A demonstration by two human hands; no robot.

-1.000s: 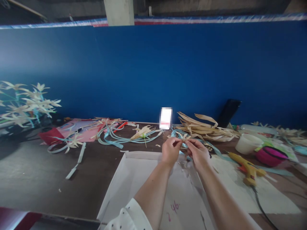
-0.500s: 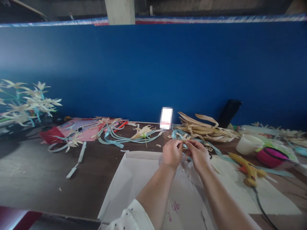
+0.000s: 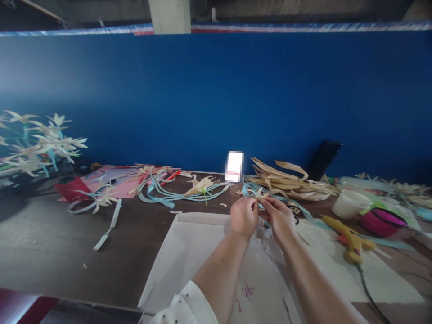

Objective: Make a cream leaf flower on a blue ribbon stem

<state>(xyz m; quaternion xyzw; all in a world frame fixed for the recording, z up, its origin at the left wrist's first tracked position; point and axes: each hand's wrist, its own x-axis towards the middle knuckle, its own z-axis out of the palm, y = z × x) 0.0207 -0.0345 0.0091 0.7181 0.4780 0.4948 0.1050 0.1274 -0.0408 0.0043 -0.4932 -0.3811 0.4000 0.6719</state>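
My left hand (image 3: 243, 217) and my right hand (image 3: 279, 219) meet above the far edge of a white paper sheet (image 3: 189, 256). Both pinch a small star-shaped flower of dried husk (image 3: 259, 194) between their fingertips. A pale blue ribbon strip (image 3: 248, 187) hangs from the flower and trails off toward the right. Fingers of both hands are curled tight around the piece.
A pile of dried husk strips (image 3: 286, 180) lies behind the hands. A yellow glue gun (image 3: 347, 236), a white cup (image 3: 347, 203) and a pink bowl (image 3: 383, 220) sit at the right. Blue ribbon loops (image 3: 168, 193) and finished husk flowers (image 3: 40, 146) lie left. A blue board (image 3: 216, 99) backs the table.
Both hands have stayed together on the flower, shifting only slightly to the right while the fingers work it.
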